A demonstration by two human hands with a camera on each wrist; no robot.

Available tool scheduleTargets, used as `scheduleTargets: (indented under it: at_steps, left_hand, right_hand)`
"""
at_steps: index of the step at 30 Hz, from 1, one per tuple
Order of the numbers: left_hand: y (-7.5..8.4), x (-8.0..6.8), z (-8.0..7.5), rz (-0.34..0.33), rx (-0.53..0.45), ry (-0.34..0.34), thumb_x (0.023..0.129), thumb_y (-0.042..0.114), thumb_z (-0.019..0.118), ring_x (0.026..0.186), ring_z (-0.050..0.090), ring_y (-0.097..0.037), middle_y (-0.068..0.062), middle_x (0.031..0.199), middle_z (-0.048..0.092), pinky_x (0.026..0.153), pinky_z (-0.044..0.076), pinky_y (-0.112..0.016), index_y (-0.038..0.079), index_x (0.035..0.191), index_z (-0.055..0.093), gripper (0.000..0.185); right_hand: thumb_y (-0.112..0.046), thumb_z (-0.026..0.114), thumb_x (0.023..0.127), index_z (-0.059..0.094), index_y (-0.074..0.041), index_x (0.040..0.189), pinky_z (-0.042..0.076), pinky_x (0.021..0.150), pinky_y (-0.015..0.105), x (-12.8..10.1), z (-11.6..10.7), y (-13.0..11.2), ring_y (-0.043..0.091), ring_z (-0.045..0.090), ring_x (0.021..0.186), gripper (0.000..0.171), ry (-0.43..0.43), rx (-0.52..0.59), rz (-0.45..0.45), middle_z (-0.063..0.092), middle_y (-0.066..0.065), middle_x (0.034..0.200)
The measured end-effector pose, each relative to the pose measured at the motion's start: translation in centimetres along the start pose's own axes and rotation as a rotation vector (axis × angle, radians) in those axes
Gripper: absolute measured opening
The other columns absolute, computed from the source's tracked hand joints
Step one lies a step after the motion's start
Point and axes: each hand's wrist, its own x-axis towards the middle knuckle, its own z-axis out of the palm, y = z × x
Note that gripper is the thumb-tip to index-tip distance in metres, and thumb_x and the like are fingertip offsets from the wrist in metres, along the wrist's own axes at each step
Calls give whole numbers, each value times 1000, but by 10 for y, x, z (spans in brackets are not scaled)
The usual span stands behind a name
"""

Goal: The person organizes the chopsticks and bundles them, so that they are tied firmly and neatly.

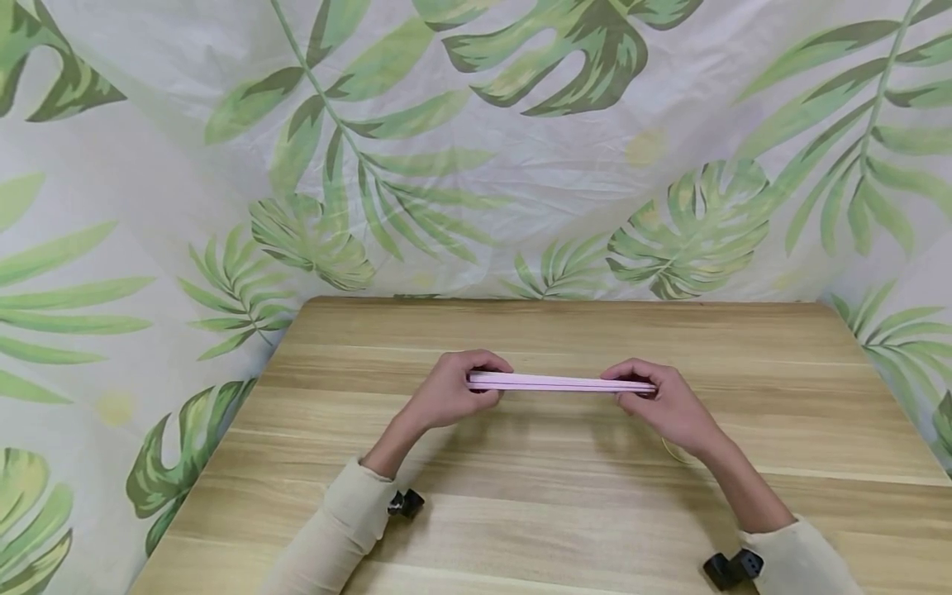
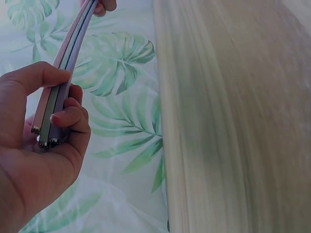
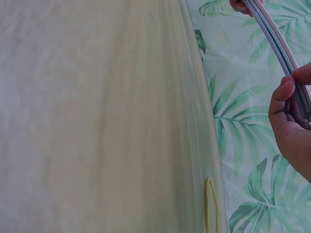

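Left hand (image 1: 449,390) pinches one end of the bundle of thin sticks (image 1: 561,383), right hand (image 1: 662,401) pinches the other; both are clamped on it, and it sits level at frame centre, held above the wooden table (image 1: 565,496). The left wrist view shows three sticks (image 2: 51,116), pink, green and grey, with ends nearly flush inside the curled fingers (image 2: 73,116). To do this well: keep thumb pressure even on both ends so no stick slides out, keep the ends aligned, don't bow the bundle. A yellow rubber band (image 3: 210,204) lies on the table near the right wrist, lower right of centre.
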Motion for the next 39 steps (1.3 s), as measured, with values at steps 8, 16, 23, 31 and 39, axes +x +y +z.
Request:
scheduleTargets:
  at_steps: [8,16,23,31,39]
  left_hand:
    - [5,2,7,12,-12,22,88,7,82,81,68,-8,-2,101,80,72,55,-24,13,108,79,21]
    - [8,5,11,10,-4,57,86,10,87,80,67,-8,0,98,79,72,55,-24,14,104,79,20]
    - [10,7,16,0,-5,100,83,9,89,79,67,-9,0,95,79,73,55,-24,13,100,79,20]
    - [16,10,22,-48,61,148,80,14,91,79,67,-7,2,93,79,74,54,-24,15,98,81,21]
    - [17,11,21,-43,75,148,81,13,91,76,67,-9,0,93,80,69,53,-23,14,97,82,18]
  right_hand:
    - [6,67,97,72,2,118,45,57,24,0,6,-6,5,53,68,21,15,65,-23,68,-1,87]
    - [7,69,96,73,2,117,51,64,23,2,8,-7,5,60,77,22,49,55,-33,74,2,103]
    - [6,70,95,73,2,116,53,68,23,3,11,-8,5,63,81,22,64,39,-20,74,3,104]
    - [9,69,93,73,2,115,54,70,23,3,14,-9,6,63,82,23,80,19,-17,73,11,104]
    - [7,72,93,73,3,116,57,73,22,5,11,-11,5,67,85,22,78,42,-9,74,4,104]
